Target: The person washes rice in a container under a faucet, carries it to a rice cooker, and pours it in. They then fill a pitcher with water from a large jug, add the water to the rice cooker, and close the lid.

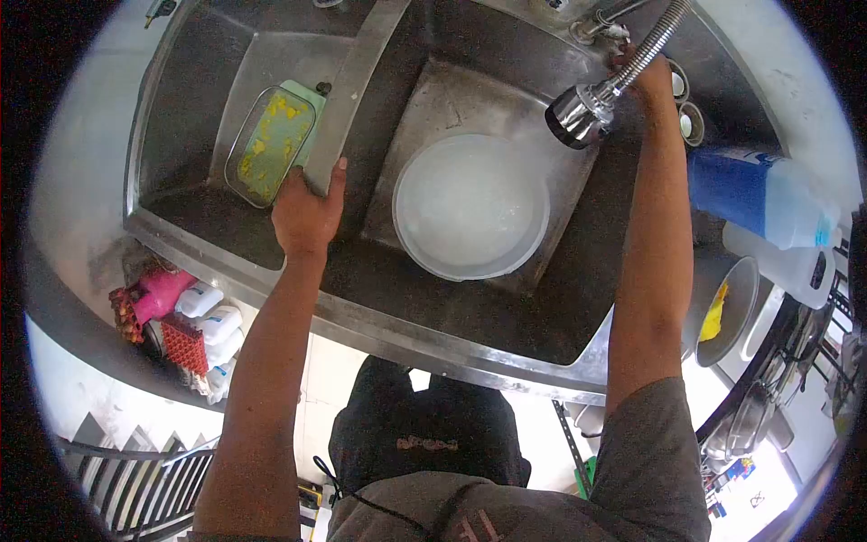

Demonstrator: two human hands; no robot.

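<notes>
Tray: in the left basin, its yellow bits (287,110) smeared inside; it looks tilted and could slip down if pushed at one corner.
Left hand (309,212): thumb by the divider (354,88), fingers at the tray (247,137); cannot tell whether the grip is closed on it. A wet rim could slide free.
Right hand (648,77): at the tap (589,29), grip partly hidden by the hose (657,41), closure unclear. A hard knock might swing the spray head (576,117).
Bowl (397,215): in the larger basin, holding cloudy water; a bump could slop it.
</notes>
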